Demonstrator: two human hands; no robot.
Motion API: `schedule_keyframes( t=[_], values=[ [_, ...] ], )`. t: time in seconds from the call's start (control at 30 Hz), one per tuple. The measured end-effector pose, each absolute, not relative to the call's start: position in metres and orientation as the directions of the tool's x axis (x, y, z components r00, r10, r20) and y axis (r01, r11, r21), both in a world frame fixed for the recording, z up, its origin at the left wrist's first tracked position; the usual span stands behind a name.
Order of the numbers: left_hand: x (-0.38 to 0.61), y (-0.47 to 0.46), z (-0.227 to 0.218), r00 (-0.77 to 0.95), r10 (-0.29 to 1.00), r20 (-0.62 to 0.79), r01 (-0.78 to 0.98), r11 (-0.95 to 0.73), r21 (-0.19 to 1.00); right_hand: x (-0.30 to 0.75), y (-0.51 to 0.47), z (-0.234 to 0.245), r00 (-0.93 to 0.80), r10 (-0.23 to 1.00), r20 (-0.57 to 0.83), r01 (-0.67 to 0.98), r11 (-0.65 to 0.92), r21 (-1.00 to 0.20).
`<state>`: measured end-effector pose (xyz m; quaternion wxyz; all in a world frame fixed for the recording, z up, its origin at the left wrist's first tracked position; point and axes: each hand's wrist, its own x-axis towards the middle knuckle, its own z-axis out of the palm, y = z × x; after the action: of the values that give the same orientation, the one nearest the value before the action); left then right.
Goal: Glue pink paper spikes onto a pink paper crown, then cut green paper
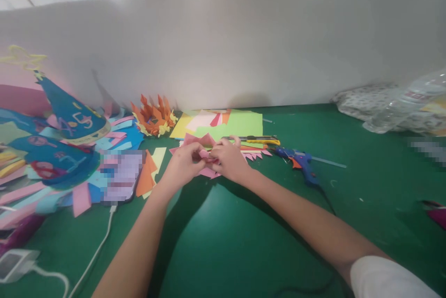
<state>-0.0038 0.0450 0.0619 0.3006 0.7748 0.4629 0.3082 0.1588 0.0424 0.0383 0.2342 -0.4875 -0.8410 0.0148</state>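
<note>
**Paper craft, mid-fold:** A person's 2 bare hands meet over a pink paper shape (pixel 193 139) with spiked edges, near the middle of a green counter (pixel 244 242). The left hand (pixel 183 164) and right hand (pixel 229 161) press in from either side. The fingers (pixel 197 151) of both are closed together on a small fold of the pink paper between them. The rest of the shape lies flat on the counter, its points fanning out behind and beneath the hands.

The step in hand looks like a crease being pinched into the paper's centre. By the look of the grip, the next move calls for 1 hand to hold steady while the other sets the fold, without tearing the thin points.

Just behind the hands lie a yellow utility knife (pixel 260 140) and a light green sheet (pixel 242 124) among other coloured sheets. A blue glue gun (pixel 301 163) rests to the right, near the right hand but apart from it. An orange paper crown (pixel 153 116) stands against the white partition (pixel 244 47). At left, a blue cone hat (pixel 69 113) sits among paper strips beside a phone (pixel 120 177) with a white cable (pixel 98 246).

The fold itself is covered by fingertips, so its exact form cannot be made out. The phone's face is blurred. The crumpled clear plastic (pixel 404 105) at far right is hard to identify, and the frame cuts off a dark pink object at the right edge.
</note>
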Motion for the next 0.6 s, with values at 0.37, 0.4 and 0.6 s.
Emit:
schedule_keyframes(
  t=[0.37, 0.4, 0.6],
  values=[
    [-0.009, 0.035, 0.068, 0.392, 0.899, 0.197, 0.593, -0.410, 0.693, 0.154, 0.031, 0.041, -0.390, 0.822, 0.414, 0.805, 0.523, -0.280],
    [-0.009, 0.034, 0.069, 0.369, 0.909, 0.193, 0.605, -0.393, 0.692, 0.154, 0.031, 0.041, -0.392, 0.822, 0.414, 0.800, 0.527, -0.289],
    [-0.010, 0.032, 0.068, 0.306, 0.933, 0.190, 0.637, -0.349, 0.688, 0.153, 0.028, 0.047, -0.427, 0.796, 0.429, 0.780, 0.564, -0.271]
  ],
)
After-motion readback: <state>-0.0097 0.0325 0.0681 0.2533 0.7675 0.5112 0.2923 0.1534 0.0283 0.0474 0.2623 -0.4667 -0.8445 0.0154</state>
